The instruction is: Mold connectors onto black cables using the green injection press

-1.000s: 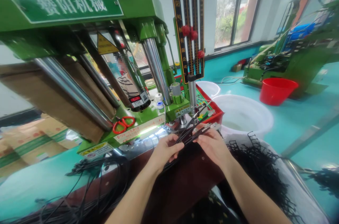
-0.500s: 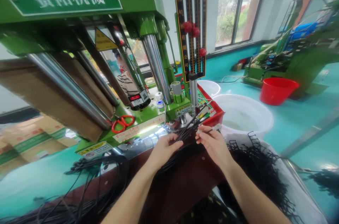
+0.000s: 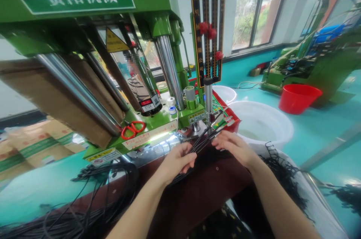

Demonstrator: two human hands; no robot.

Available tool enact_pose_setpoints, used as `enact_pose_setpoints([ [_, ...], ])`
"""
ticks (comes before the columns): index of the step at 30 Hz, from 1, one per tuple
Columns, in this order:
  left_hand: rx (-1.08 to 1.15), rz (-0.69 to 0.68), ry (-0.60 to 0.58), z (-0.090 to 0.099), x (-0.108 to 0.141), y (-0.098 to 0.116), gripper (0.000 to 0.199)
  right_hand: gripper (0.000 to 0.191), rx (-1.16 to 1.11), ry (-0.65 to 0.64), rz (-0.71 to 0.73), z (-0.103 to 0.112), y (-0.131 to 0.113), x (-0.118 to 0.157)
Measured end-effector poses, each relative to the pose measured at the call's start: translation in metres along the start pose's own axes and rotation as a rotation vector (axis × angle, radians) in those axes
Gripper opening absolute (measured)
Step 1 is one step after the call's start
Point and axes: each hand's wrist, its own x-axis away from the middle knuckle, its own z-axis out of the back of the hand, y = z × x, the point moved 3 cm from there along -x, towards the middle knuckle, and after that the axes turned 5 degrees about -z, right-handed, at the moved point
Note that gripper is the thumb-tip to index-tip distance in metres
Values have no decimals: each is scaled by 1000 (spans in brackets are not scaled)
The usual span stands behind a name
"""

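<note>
My left hand point(image 3: 178, 160) is closed around a bundle of thin black cables point(image 3: 202, 142), thumb on top. The cables' loose ends fan up and to the right, in front of the green machine point(image 3: 158, 116). Close to those ends is my right hand point(image 3: 236, 149), its fingers stretched out and pointing left. I see nothing held in it, though its fingertips are slightly blurred. Below both hands lies a dark red-brown work surface point(image 3: 205, 188).
Orange-handled scissors point(image 3: 133, 130) lie on the machine's bed. More black cables point(image 3: 113, 194) heap at the left. Black moulded pieces point(image 3: 284, 173) lie on a white sheet at the right. A white tub point(image 3: 261, 118) and a red bucket point(image 3: 299, 98) stand beyond.
My right hand's fingers have gone from a pinch by the cables to stretched out, and the hand has shifted slightly right. The left hand keeps its hold. The view has shifted slightly.
</note>
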Motion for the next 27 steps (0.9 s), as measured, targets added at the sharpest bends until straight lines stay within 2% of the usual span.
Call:
enact_pose_setpoints([
  [2,11,35,-31,-5,1,-2,24,36,-244,-12,121,-2,-15,-4],
  [5,-11,79,-62,-13,1,-5,24,27,-365,13,109,-3,-27,-10],
  [7,-24,92,-70,-17,1,-7,25,21,-302,76,112,-2,-32,-11],
  [12,57,135,-91,-18,-2,-10,30,13,5,264,281,0,-40,-3],
  [16,126,134,-53,-14,-4,-7,33,16,50,361,314,0,-35,13],
  [19,129,147,-42,-15,-7,-6,35,15,103,433,284,0,-31,33],
  [23,195,206,-165,-19,-10,-7,31,15,171,374,335,-2,-35,55],
  [27,225,227,-268,-20,-9,-4,30,20,191,326,326,-7,-43,60],
])
